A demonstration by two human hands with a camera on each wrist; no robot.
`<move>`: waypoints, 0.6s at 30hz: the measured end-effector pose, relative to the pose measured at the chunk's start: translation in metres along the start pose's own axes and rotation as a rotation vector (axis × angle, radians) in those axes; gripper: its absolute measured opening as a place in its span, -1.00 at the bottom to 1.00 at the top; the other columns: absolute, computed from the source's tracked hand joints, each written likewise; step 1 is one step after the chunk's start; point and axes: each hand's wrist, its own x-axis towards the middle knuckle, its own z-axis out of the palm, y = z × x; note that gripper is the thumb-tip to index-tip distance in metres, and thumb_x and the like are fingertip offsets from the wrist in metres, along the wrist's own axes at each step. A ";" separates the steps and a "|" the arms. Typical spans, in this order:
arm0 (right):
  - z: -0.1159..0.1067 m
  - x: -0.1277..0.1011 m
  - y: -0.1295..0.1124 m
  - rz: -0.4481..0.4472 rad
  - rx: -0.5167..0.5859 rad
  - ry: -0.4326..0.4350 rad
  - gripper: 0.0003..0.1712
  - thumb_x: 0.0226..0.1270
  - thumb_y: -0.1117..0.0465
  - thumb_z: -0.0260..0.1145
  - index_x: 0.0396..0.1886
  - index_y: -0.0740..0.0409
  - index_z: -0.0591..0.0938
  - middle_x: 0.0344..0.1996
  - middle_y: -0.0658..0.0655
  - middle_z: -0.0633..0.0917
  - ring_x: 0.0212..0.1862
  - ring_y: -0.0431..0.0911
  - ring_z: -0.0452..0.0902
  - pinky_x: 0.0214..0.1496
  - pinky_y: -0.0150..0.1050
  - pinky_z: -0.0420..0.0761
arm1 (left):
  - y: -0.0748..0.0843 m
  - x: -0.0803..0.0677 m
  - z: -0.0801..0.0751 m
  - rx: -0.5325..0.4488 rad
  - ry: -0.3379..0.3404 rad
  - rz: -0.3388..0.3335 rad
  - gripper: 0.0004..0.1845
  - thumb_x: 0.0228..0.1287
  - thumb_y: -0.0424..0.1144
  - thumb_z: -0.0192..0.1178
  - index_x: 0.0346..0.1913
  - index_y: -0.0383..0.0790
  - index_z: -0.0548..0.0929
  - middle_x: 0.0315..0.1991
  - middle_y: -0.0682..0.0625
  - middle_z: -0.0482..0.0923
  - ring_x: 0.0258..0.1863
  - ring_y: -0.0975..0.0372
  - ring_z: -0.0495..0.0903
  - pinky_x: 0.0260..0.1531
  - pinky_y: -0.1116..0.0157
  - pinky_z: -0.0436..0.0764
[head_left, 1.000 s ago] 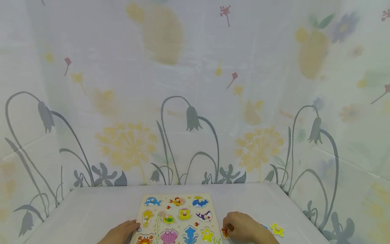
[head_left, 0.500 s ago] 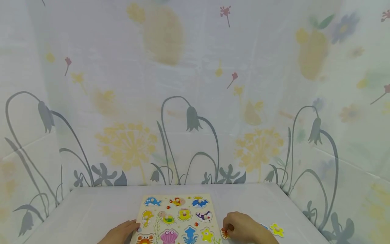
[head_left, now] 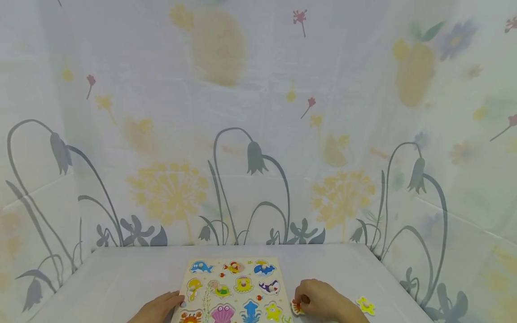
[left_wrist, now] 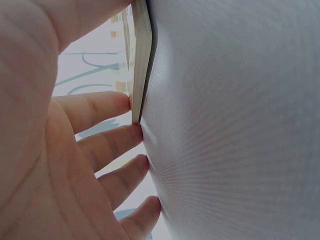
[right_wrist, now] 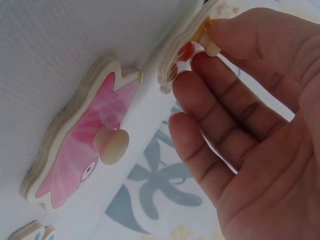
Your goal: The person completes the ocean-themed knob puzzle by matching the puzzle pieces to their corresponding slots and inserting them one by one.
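Observation:
A flat wooden peg puzzle board [head_left: 226, 305] with sea-animal pictures lies at the front middle of the table. The fingertips of my left hand [head_left: 159, 307] rest against its left edge; in the left wrist view those fingers [left_wrist: 107, 107] are nearly straight. To the right of the board, my right hand [head_left: 321, 300] pinches a crab puzzle piece [head_left: 296, 307] by its knob. The right wrist view shows this piece [right_wrist: 185, 52] tilted, with the thumb and fingers at its knob. A pink shell piece [right_wrist: 85, 145] with a knob lies near that hand.
A yellow starfish piece [head_left: 365, 306] lies on the white table [head_left: 343, 260] beyond my right forearm. Part of another piece [right_wrist: 32, 232] shows at the lower left of the right wrist view. A patterned curtain [head_left: 258, 112] stands behind the table.
Both hands stay almost in place. The head view shifts slightly, and the bit of blue that showed beside my right forearm is now out of sight.

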 end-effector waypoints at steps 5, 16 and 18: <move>0.000 -0.001 -0.003 0.044 0.035 -0.012 -0.81 0.16 0.30 0.30 -0.44 -0.15 0.69 -0.49 -0.27 0.51 -0.42 -0.33 0.36 -0.39 -0.39 0.40 | -0.002 0.000 0.002 -0.010 -0.002 -0.013 -0.05 -0.16 0.35 0.35 0.19 -0.30 0.49 0.21 -0.23 0.42 0.20 -0.28 0.34 0.07 -0.33 0.36; 0.000 0.001 -0.006 0.010 0.021 -0.006 -0.85 0.16 0.27 0.33 -0.39 -0.12 0.69 -0.47 -0.29 0.51 -0.41 -0.35 0.35 -0.37 -0.41 0.44 | 0.002 -0.004 -0.001 -0.012 -0.004 -0.022 -0.06 -0.18 0.34 0.37 0.19 -0.28 0.49 0.21 -0.25 0.42 0.20 -0.27 0.35 0.05 -0.34 0.37; 0.001 0.001 -0.006 0.018 0.031 -0.008 -0.84 0.17 0.28 0.31 -0.38 -0.13 0.69 -0.45 -0.30 0.53 -0.41 -0.35 0.36 -0.35 -0.41 0.46 | 0.005 -0.004 -0.002 -0.011 -0.008 -0.034 -0.06 -0.20 0.35 0.38 0.19 -0.25 0.49 0.21 -0.23 0.42 0.20 -0.25 0.35 0.06 -0.34 0.36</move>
